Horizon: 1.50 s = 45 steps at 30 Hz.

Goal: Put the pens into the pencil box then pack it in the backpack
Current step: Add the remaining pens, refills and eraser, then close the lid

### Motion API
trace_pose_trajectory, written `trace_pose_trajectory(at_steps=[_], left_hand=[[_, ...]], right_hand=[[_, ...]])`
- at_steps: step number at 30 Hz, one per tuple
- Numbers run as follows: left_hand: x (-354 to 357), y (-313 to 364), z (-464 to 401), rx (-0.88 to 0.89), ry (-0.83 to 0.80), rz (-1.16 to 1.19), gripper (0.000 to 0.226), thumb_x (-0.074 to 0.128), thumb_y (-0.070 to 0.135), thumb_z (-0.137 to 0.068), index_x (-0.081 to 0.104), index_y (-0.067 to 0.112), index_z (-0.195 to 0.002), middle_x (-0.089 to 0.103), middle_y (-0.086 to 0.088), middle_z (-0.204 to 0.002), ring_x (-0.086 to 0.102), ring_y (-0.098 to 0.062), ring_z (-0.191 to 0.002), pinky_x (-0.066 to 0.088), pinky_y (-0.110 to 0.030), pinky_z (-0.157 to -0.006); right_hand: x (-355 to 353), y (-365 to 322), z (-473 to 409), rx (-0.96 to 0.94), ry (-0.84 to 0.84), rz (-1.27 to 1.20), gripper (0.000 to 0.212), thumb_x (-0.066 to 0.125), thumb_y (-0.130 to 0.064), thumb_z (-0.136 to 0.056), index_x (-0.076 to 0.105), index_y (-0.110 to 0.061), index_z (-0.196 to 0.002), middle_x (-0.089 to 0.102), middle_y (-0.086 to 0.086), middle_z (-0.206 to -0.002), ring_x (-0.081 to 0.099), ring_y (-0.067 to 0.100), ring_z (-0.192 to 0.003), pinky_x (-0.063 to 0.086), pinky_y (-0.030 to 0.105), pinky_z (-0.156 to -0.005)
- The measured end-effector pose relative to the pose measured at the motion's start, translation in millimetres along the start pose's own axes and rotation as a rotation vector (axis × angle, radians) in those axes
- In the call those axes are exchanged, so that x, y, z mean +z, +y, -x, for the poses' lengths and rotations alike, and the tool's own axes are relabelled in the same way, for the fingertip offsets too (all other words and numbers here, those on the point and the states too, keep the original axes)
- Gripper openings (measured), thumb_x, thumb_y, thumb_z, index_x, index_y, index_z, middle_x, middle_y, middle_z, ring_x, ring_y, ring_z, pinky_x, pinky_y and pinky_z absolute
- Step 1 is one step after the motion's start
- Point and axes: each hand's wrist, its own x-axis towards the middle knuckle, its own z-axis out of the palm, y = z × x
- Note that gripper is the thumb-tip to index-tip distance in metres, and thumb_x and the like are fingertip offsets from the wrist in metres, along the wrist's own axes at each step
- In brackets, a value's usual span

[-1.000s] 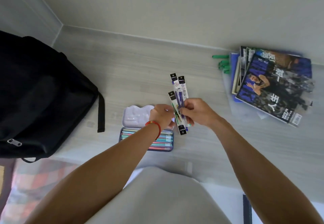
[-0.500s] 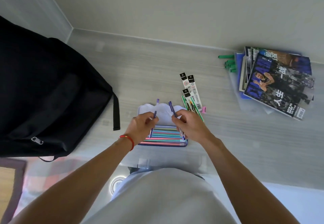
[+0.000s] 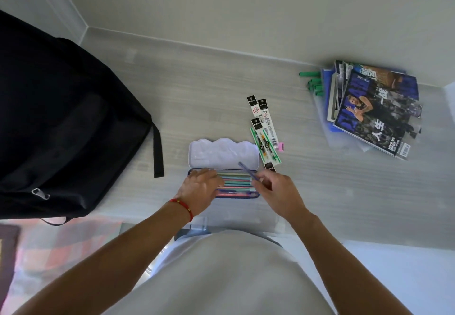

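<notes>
An open pencil box (image 3: 222,153), its pale lid tipped back, lies on the grey desk; several coloured pens (image 3: 236,182) lie in its tray. My left hand (image 3: 200,191) rests palm down on the left part of the tray, fingers spread over the pens. My right hand (image 3: 279,192) pinches a purple pen (image 3: 247,170) that slants up-left over the tray's right end. Packaged pen refills (image 3: 264,131) lie just right of the lid. A black backpack (image 3: 61,122) sits at the left.
A stack of magazines (image 3: 374,107) lies at the right, with green markers (image 3: 312,83) beside it near the wall. A small pink item (image 3: 280,146) sits by the refills. A backpack strap (image 3: 157,149) hangs toward the box. The desk's front edge is near my body.
My left hand has set its pen down into the tray and now lies flat on the pens. My right hand has lowered its purple pen toward the tray's right end.
</notes>
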Motion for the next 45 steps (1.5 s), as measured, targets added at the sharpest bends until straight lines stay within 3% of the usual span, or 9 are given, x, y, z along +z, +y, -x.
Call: trace_pose_trajectory(at_steps=[2, 7, 17, 24, 32, 35, 38, 42, 45], left_hand=[[-5.1, -7.5, 5.8, -0.088, 0.062, 0.07, 0.021, 0.066, 0.002, -0.084, 0.074, 0.013, -0.1, 0.071, -0.008, -0.097, 0.064, -0.028, -0.091, 0.056, -0.042, -0.083], [-20.1, -33.0, 21.6, -0.329, 0.138, 0.152, 0.03, 0.055, -0.004, -0.085, 0.072, 0.014, -0.102, 0.069, -0.007, -0.098, 0.061, -0.027, -0.094, 0.057, -0.044, -0.077], [-17.7, -23.4, 29.1, -0.209, 0.101, 0.135, 0.03, 0.061, 0.005, -0.089, 0.067, 0.011, -0.117, 0.067, -0.008, -0.11, 0.059, -0.025, -0.1, 0.057, -0.04, -0.082], [-10.3, -19.0, 22.8, -0.102, 0.068, 0.038, 0.02, 0.076, 0.017, -0.082, 0.074, 0.014, -0.102, 0.068, -0.006, -0.101, 0.063, -0.025, -0.092, 0.057, -0.041, -0.079], [-8.0, -21.4, 19.8, -0.122, 0.067, 0.046, 0.018, 0.074, 0.009, -0.081, 0.075, 0.013, -0.099, 0.068, -0.005, -0.102, 0.063, -0.023, -0.094, 0.059, -0.037, -0.079], [-9.3, -22.4, 15.9, -0.169, 0.021, 0.029, 0.019, 0.065, 0.009, -0.086, 0.073, 0.013, -0.103, 0.064, -0.003, -0.11, 0.059, -0.02, -0.101, 0.057, -0.036, -0.083], [-12.1, -25.9, 17.0, -0.17, 0.023, 0.045, 0.016, 0.065, 0.015, -0.089, 0.07, 0.012, -0.104, 0.062, -0.004, -0.112, 0.059, -0.02, -0.102, 0.058, -0.037, -0.083], [-16.1, -24.8, 18.3, -0.202, 0.084, 0.06, 0.016, 0.064, 0.013, -0.089, 0.067, 0.013, -0.105, 0.065, -0.006, -0.109, 0.061, -0.022, -0.099, 0.06, -0.037, -0.079], [-17.9, -21.3, 19.3, -0.239, 0.101, 0.075, 0.015, 0.063, 0.011, -0.089, 0.067, 0.014, -0.102, 0.065, -0.006, -0.107, 0.061, -0.021, -0.097, 0.06, -0.038, -0.078]], right_hand=[[8.8, -6.2, 4.2, -0.064, -0.018, 0.086, 0.011, 0.069, -0.032, -0.091, 0.07, -0.023, -0.099, 0.07, -0.01, -0.082, 0.058, 0.002, -0.067, 0.05, 0.025, -0.062], [33.4, -25.8, -8.1, -0.2, -0.081, 0.206, 0.02, 0.068, -0.032, -0.092, 0.073, -0.021, -0.108, 0.066, -0.001, -0.103, 0.064, 0.018, -0.095, 0.054, 0.031, -0.078], [58.4, -37.4, -17.6, -0.285, 0.003, 0.304, 0.031, 0.076, -0.028, -0.086, 0.073, -0.02, -0.115, 0.062, 0.003, -0.105, 0.062, 0.024, -0.099, 0.052, 0.04, -0.09], [68.0, -35.6, -11.3, -0.264, -0.045, 0.265, 0.024, 0.068, -0.02, -0.092, 0.074, -0.017, -0.115, 0.066, 0.005, -0.108, 0.063, 0.025, -0.106, 0.051, 0.038, -0.094], [60.5, -30.4, -14.8, -0.177, -0.086, 0.17, 0.025, 0.072, -0.027, -0.09, 0.072, -0.013, -0.111, 0.065, 0.005, -0.108, 0.065, 0.023, -0.101, 0.054, 0.034, -0.088], [44.1, -22.2, -27.5, -0.118, 0.121, 0.102, 0.011, 0.074, -0.019, -0.088, 0.073, -0.01, -0.095, 0.067, 0.007, -0.093, 0.065, 0.026, -0.086, 0.057, 0.038, -0.075], [19.4, -5.0, -53.9, 0.075, 0.334, 0.106, 0.015, 0.073, -0.013, -0.087, 0.071, -0.008, -0.101, 0.067, 0.014, -0.1, 0.063, 0.036, -0.096, 0.056, 0.044, -0.079], [4.1, 13.2, -79.6, 0.231, 0.162, 0.319, 0.041, 0.07, -0.024, -0.089, 0.06, -0.008, -0.126, 0.057, 0.018, -0.119, 0.055, 0.039, -0.111, 0.052, 0.047, -0.083], [6.1, 19.1, -82.3, 0.163, 0.172, 0.345, 0.039, 0.072, -0.019, -0.089, 0.062, 0.002, -0.12, 0.061, 0.026, -0.115, 0.056, 0.042, -0.107, 0.048, 0.048, -0.089]])
